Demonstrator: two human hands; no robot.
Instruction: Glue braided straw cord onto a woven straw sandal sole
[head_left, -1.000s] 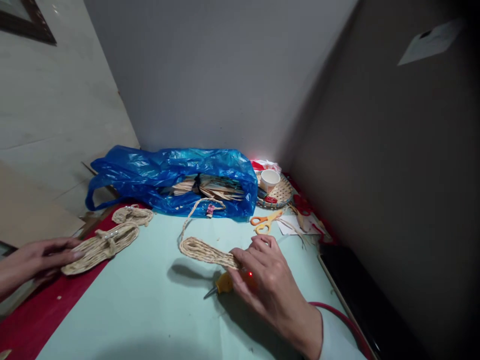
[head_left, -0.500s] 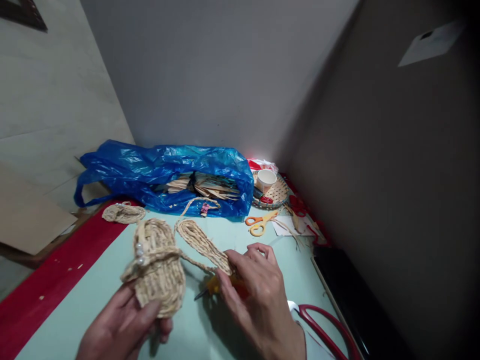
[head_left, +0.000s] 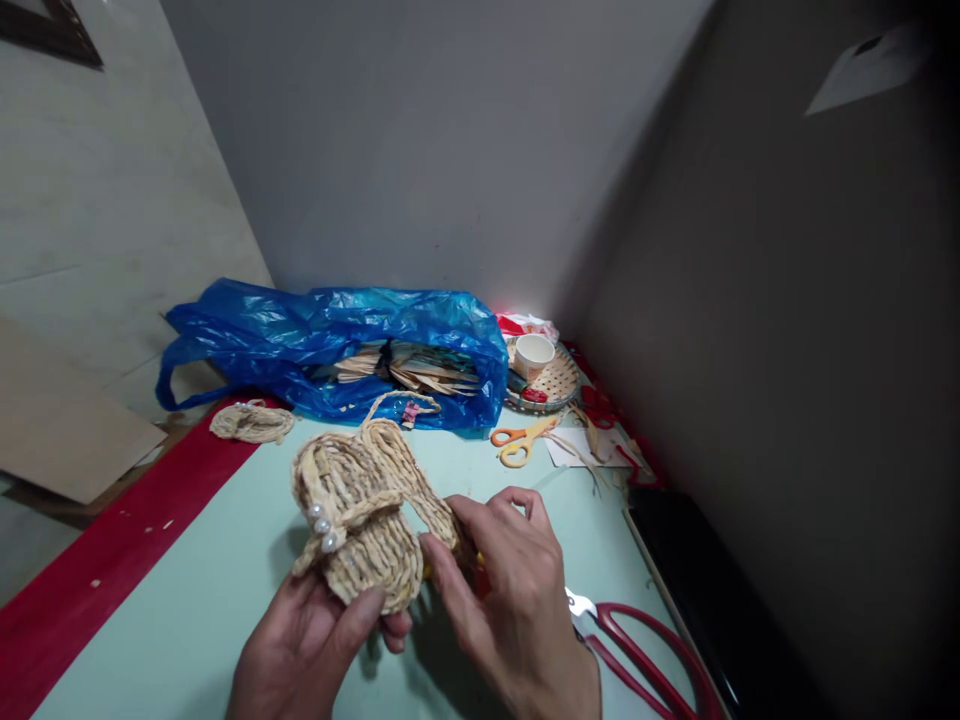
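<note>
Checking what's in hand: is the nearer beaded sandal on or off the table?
Off: the left hand holds the sandal up, its shadow falling on the table.

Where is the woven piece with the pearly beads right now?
In the head view, the beaded woven piece is left of centre in the lower half, in the left hand, beside the braided coil that the right hand holds.

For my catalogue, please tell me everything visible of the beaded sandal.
The beaded sandal has a tan sole of coiled straw-like braid, crossed by a strap with pearly white beads. The left grip pinches its near end, holding it tilted above the tabletop. It partly hides another braided piece; contact is unclear.
</note>
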